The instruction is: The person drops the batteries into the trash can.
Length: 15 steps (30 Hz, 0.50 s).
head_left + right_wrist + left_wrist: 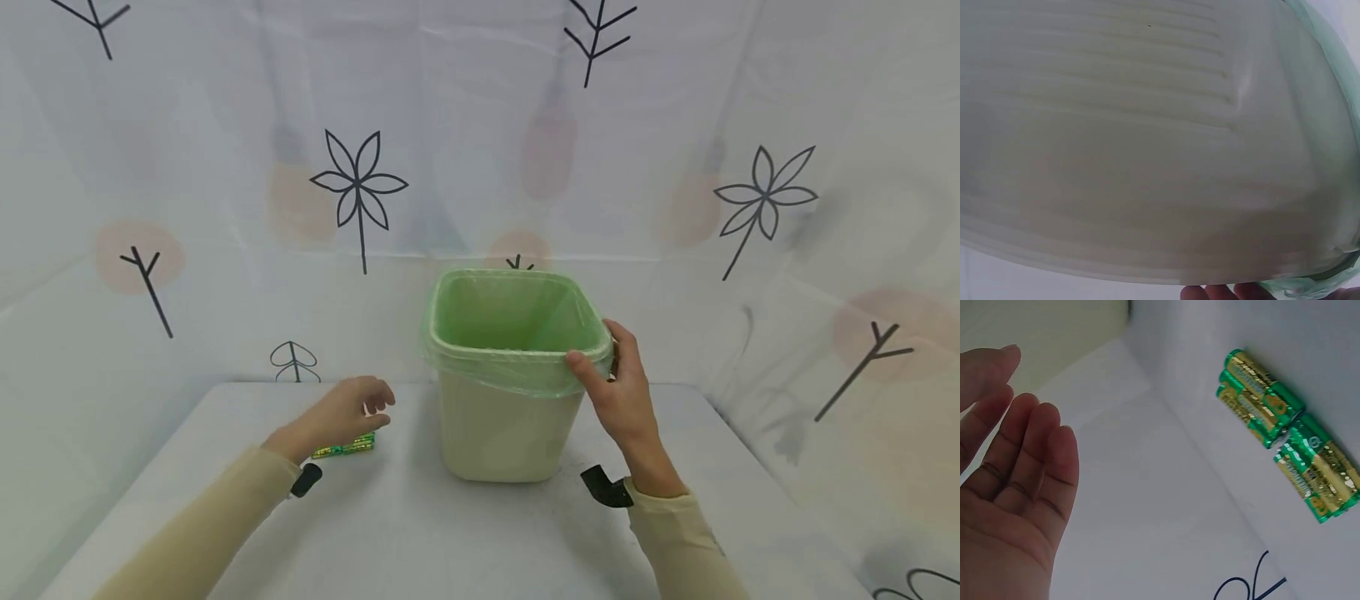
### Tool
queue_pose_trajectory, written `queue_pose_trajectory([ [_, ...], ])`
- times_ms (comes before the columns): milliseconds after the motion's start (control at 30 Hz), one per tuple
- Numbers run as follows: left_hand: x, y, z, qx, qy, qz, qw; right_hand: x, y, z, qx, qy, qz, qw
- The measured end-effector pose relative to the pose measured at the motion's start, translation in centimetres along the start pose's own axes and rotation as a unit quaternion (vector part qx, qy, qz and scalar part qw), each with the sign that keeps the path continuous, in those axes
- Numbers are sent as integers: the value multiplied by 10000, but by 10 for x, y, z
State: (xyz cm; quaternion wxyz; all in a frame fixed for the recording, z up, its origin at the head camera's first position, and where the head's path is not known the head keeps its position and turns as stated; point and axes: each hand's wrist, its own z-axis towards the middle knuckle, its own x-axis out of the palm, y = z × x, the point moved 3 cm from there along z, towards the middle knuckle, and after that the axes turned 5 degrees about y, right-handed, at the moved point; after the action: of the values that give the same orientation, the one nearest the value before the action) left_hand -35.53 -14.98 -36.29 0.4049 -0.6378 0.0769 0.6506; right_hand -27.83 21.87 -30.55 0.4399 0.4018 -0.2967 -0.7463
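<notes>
Beige fabric sleeves (202, 525) nearest, I log right hand (628, 400) gripping cream plastic bin (506, 437) on desk (390, 542) at its green-film-lined rim (517, 356), probably steadying it, left hand (341, 414) empty, fingers loosely curved, near green-gold cylindrical batteries (347, 448).

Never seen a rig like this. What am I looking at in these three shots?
There's no machine: just a person's bare left hand and right hand. The wide picture comes from a camera on the head, looking forward and down; the two close ones come from cameras on the wrists. On the white table are a pale bin lined with a green bag, and some green-and-gold batteries, clearest in the left wrist picture. The right hand grips the bin's top edge over the bag; the left holds nothing. The right wrist picture mostly shows the bin, close up.
</notes>
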Motion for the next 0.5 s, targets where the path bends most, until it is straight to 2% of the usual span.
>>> queue_pose_trajectory([
  [200, 19, 22, -5, 143, 91, 161, 9997, 0, 0, 0, -24, -13, -16, 10000],
  [300, 27, 31, -7, 106, 162, 200, 9996, 0, 0, 0, -42, -27, 2, 10000],
  [367, 32, 36, -9, -20, 261, 169, 9995, 0, 0, 0, -43, -41, 5, 10000],
  [500, 40, 45, -11, -553, 461, 53, 9974, 0, 1, 0, -17, -64, 12, 10000],
])
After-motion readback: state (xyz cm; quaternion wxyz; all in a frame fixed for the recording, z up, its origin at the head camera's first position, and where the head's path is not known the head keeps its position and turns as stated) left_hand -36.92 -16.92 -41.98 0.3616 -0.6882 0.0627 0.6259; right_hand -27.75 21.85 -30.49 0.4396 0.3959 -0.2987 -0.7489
